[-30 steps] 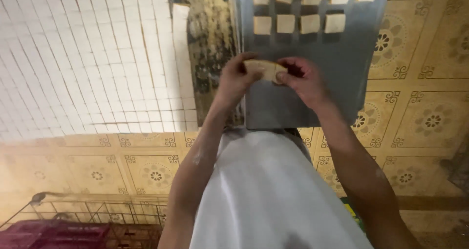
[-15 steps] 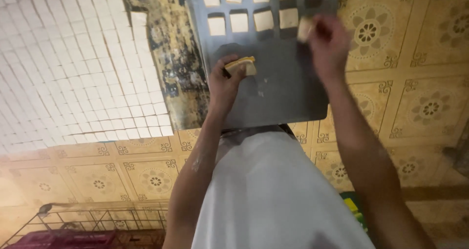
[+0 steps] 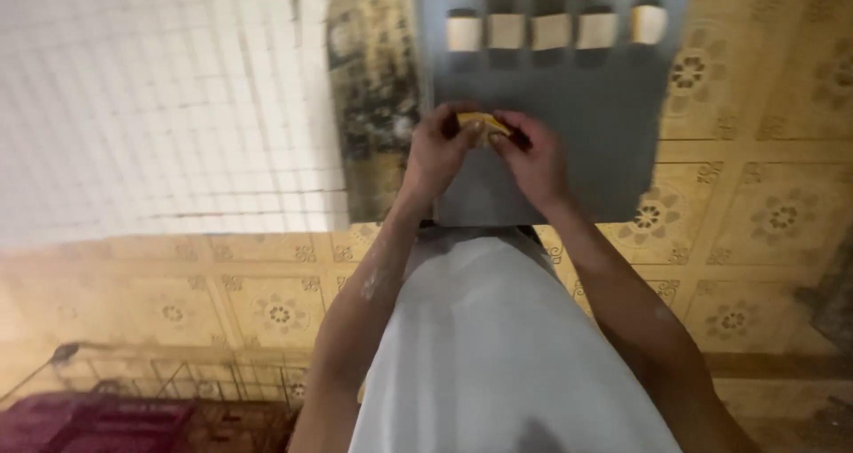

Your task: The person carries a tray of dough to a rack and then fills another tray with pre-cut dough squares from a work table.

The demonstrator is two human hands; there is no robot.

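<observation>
Left hand (image 3: 437, 151): pinching one end of the yellow dough piece (image 3: 482, 122).
Right hand (image 3: 533, 155): gripping its other end.
Dough piece: hovering over the grey tray (image 3: 604, 151), below rows of pale squares (image 3: 551, 31).

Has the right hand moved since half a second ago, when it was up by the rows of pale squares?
Yes. The right hand has come down the grey tray, away from the pale squares, and now meets the left hand at the yellow piece.

Yellow patterned floor tiles (image 3: 764, 213) all round, white tiled wall (image 3: 151, 98) far left w/ a grimy dark strip (image 3: 373, 107) at its edge, wire rack (image 3: 204, 386) & dark red crate (image 3: 89, 422) near-left corner.
</observation>
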